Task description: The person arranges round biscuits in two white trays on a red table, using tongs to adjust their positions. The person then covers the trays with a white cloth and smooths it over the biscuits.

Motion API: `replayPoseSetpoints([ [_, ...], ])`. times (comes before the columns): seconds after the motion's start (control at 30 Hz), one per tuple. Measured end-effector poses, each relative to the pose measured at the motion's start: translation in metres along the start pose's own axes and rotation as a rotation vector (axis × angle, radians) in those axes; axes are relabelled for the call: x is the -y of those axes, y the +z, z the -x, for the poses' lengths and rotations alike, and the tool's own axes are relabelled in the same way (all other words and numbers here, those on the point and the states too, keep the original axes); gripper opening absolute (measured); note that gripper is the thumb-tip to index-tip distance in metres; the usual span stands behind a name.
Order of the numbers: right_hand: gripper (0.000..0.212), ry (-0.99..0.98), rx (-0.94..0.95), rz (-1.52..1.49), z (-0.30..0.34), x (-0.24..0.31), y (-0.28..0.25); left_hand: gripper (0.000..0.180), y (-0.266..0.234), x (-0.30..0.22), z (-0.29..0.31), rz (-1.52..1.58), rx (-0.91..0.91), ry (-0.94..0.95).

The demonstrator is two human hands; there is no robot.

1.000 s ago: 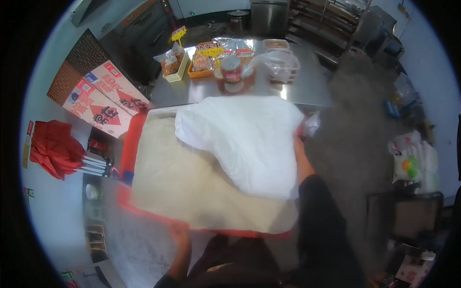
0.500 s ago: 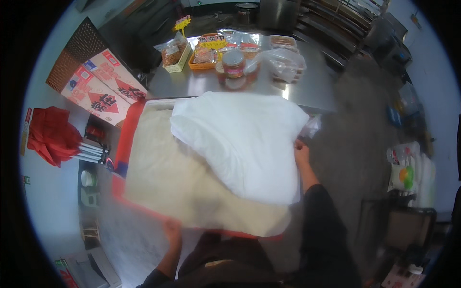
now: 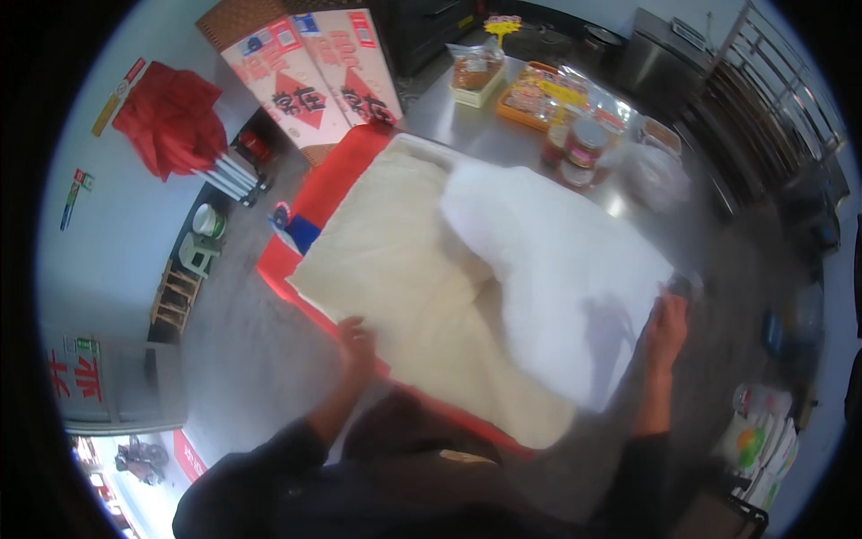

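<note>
A beige cloth (image 3: 386,242) covers much of a red-edged stand (image 3: 332,189) in front of me, and its near right corner hangs over the edge. A white cloth (image 3: 566,260) is spread across its right side, with folds in the beige layer beside it. My right hand (image 3: 666,328) is closed on the white cloth's right edge, fingers pinched together. At the near left edge of the stand, my left hand (image 3: 356,349) rests against the beige cloth's border; its fingers look bent, but blur hides whether they grip.
Behind the stand is a steel table (image 3: 440,117) with jars (image 3: 585,144), an orange basket of food packs (image 3: 530,90) and a plastic bag (image 3: 655,175). Pink printed boxes (image 3: 305,90) stand back left. A folded red canopy (image 3: 166,121) leans at the left wall.
The view has swung left, shifting the scene rightward and tilting it. My right hand keeps hold of the white cloth's edge. My left hand is now over the beige cloth's border.
</note>
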State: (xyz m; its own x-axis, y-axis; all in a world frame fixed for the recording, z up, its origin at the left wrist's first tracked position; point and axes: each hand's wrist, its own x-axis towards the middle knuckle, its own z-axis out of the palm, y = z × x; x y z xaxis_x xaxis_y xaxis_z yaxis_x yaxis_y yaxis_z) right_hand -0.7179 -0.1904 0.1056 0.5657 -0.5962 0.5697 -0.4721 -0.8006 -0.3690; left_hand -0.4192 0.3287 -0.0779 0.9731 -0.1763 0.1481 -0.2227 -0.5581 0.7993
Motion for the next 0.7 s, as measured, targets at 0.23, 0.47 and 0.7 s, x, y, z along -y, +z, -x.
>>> replayPoseSetpoints([
  [0.23,0.030,-0.333,0.374,-0.534,-0.066,0.309,0.046,0.067,-0.005,-0.129,-0.090,0.462,0.596,0.246],
  [0.47,0.035,0.637,0.574,-1.129,-0.128,0.450,0.227,0.038,0.007,-0.139,-0.177,0.875,0.951,-0.370],
  [0.7,0.041,0.464,0.416,-0.730,-0.044,0.404,0.278,0.053,-0.001,-0.010,-0.412,-0.202,0.292,0.151],
])
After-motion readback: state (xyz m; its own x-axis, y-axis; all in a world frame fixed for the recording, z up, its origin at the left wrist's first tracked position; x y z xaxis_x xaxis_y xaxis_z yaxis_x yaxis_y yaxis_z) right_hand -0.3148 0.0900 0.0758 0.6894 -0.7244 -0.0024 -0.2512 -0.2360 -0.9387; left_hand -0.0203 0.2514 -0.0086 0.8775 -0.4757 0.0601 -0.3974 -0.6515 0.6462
